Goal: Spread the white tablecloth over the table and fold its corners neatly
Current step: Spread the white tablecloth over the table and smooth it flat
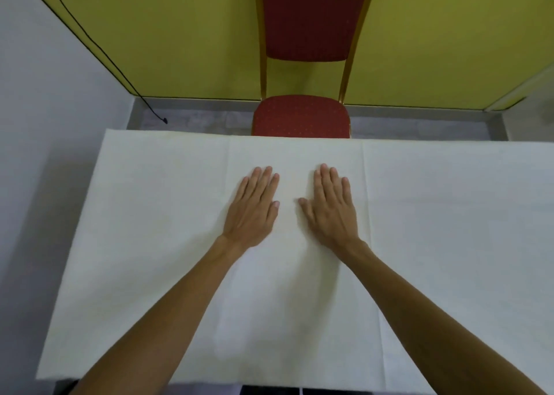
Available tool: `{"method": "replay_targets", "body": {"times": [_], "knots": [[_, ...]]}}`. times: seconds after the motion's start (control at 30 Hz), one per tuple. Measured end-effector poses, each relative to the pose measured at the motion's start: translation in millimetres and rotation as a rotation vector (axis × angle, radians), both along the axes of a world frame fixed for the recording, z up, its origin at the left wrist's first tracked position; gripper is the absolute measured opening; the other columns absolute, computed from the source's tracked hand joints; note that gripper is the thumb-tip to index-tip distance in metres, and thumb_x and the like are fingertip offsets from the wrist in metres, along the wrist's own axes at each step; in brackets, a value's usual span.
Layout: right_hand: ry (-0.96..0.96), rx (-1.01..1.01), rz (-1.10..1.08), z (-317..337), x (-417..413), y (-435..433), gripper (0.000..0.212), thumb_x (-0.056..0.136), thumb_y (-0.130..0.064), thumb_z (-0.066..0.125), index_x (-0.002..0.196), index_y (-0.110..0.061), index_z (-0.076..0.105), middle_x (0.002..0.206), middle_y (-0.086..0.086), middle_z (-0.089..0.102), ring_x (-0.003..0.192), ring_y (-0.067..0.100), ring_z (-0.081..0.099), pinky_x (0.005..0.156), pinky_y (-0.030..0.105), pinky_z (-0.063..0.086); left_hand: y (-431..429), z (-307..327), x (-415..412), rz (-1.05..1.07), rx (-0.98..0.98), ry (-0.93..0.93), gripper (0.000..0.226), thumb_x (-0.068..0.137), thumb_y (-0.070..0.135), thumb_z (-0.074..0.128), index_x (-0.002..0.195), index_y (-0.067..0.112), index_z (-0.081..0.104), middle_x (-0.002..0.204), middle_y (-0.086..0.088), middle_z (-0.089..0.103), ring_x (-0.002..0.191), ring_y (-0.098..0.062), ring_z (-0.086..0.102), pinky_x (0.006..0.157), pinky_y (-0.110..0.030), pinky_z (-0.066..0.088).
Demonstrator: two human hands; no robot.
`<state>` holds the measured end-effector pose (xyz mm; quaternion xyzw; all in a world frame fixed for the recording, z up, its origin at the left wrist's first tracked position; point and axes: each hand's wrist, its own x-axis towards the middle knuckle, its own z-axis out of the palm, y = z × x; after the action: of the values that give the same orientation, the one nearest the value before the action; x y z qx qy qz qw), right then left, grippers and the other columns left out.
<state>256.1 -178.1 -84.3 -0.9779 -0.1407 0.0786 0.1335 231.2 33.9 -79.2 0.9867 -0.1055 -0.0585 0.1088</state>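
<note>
The white tablecloth (144,215) lies flat over the whole table top, with faint fold creases running front to back. Its left edge and far edge line up with the table's edges; the right side runs out of view. My left hand (254,207) rests palm down on the cloth near the middle, fingers straight and pointing away from me. My right hand (331,206) lies flat beside it, a small gap between the two thumbs. Neither hand holds anything. The table itself is hidden under the cloth.
A red padded chair (301,116) with a gold frame stands pushed against the far side of the table. Behind it is a yellow-green wall. A black cable (99,50) hangs down the wall at the far left, above a grey floor strip.
</note>
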Motion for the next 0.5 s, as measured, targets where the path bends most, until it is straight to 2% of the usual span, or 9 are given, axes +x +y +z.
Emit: {"method": "replay_targets", "body": {"times": [0.13,0.23,0.33,0.43,0.5], "knots": [[-0.004,-0.079,-0.211,-1.4,11.0,-67.8,0.08,0.101,-0.061,0.015,0.16,-0.009,0.002,0.169,0.011,0.0,0.156,0.027,-0.004,0.126,0.048,0.0,58.3,-3.1,6.6,0.031,0.089,-0.032,0.065,0.101,0.043,0.022,0.157,0.01,0.016,0.165,-0.01,0.01,0.153,-0.026,0.006,0.123,-0.046,0.012],[0.023,-0.063,-0.312,6.6,17.6,-91.1,0.082,0.099,-0.062,0.009,0.159,-0.007,0.0,0.169,0.012,-0.002,0.156,0.027,-0.005,0.126,0.051,0.002,127.1,-3.4,12.7,0.176,0.141,-0.032,0.07,0.099,0.048,0.017,0.157,0.009,0.015,0.165,-0.011,0.009,0.152,-0.029,0.006,0.123,-0.046,0.009],[-0.029,0.031,-0.309,14.3,31.5,-41.3,0.081,0.099,-0.056,0.011,0.158,0.0,0.009,0.167,0.019,0.006,0.155,0.033,0.002,0.125,0.053,0.002,153.3,4.1,26.1,0.32,0.046,-0.011,0.073,0.097,0.048,0.018,0.155,0.004,0.019,0.165,-0.013,0.011,0.152,-0.033,0.007,0.122,-0.049,0.007],[-0.077,0.087,-0.084,11.8,47.9,59.1,0.072,0.102,-0.046,0.016,0.157,0.001,0.017,0.166,0.019,0.012,0.155,0.034,0.007,0.125,0.048,0.001,97.0,11.0,56.9,0.152,-0.038,-0.093,0.068,0.098,0.041,0.02,0.154,0.002,0.02,0.164,-0.013,0.014,0.152,-0.03,0.008,0.123,-0.048,0.008],[-0.06,0.082,-0.008,6.2,59.8,109.4,0.068,0.104,-0.042,0.015,0.157,-0.001,0.017,0.167,0.017,0.012,0.155,0.032,0.006,0.125,0.048,0.002,65.2,10.0,73.5,0.102,-0.069,-0.05,0.066,0.099,0.039,0.02,0.155,0.004,0.017,0.164,-0.011,0.012,0.153,-0.027,0.006,0.124,-0.046,0.006]]}}
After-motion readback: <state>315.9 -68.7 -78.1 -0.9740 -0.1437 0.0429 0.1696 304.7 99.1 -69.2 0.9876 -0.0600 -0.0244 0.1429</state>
